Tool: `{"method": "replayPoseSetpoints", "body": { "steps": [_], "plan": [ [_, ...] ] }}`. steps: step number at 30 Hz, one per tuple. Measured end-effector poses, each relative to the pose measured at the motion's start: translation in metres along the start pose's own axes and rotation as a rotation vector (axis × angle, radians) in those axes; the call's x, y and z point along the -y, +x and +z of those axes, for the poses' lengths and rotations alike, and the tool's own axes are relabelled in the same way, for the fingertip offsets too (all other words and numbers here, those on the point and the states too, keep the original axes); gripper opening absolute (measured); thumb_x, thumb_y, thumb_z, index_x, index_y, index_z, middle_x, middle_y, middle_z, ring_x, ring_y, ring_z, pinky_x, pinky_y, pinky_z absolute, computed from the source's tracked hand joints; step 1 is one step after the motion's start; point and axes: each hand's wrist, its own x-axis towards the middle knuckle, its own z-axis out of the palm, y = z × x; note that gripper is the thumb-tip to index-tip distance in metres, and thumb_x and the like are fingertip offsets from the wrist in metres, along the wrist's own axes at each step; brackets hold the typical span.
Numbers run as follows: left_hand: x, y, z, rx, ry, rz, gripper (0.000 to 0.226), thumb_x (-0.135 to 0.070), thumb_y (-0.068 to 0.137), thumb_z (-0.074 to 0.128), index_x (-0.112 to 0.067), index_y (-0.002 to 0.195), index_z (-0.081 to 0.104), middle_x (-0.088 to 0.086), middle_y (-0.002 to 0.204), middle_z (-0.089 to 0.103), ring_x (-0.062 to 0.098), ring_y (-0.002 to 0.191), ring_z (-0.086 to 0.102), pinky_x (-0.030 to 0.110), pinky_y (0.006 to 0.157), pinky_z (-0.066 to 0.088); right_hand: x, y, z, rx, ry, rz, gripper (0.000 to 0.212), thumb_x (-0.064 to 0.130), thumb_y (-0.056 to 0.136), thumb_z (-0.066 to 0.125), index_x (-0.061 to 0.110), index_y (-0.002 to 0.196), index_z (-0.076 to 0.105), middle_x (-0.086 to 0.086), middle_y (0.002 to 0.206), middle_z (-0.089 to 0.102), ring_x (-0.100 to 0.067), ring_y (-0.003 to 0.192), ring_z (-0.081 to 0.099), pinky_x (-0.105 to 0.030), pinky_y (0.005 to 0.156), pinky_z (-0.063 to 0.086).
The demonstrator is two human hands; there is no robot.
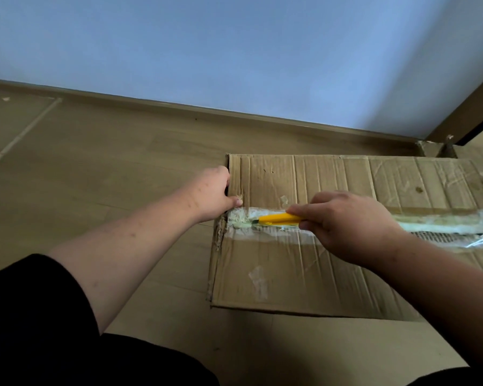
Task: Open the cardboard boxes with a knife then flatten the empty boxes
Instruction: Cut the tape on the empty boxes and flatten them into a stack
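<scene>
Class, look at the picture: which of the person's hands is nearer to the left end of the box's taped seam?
Left. The left hand grips the cardboard box at its left edge, thumb right at the tape seam end. The right hand holds the yellow knife further right along the seam.

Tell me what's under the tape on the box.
The tape covers the seam between the box flaps. At right, the slit shows a dark gap; the contents stay hidden. The knife and right hand cover part.
</scene>
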Motion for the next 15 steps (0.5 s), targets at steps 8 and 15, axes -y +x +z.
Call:
{"method": "replayPoseSetpoints", "body": {
  "steps": [8,15],
  "plan": [
    [-0.006,-0.007,-0.003,0.002,0.026,0.002,0.034,-0.043,0.089,0.068,-0.017,0.093,0.047,-0.005,0.076,0.048,0.007,0.064,0.044,0.026,0.049,0.024,-0.006,-0.008,-0.004,0.018,-0.055,0.036,0.041,0.044,0.101,0.043,0.052,0.142,0.04,0.013,0.105,0.057,-0.012,0.097,0.056,-0.028,0.063,0.039],
    [-0.005,-0.007,-0.001,-0.002,0.031,0.003,0.033,-0.044,0.09,0.067,-0.017,0.096,0.048,-0.006,0.078,0.049,0.006,0.066,0.045,0.025,0.049,0.026,-0.011,-0.013,-0.005,0.025,-0.082,0.04,0.038,0.041,0.101,0.044,0.048,0.139,0.045,0.012,0.104,0.057,-0.011,0.088,0.052,-0.027,0.062,0.041]
  ]
}}
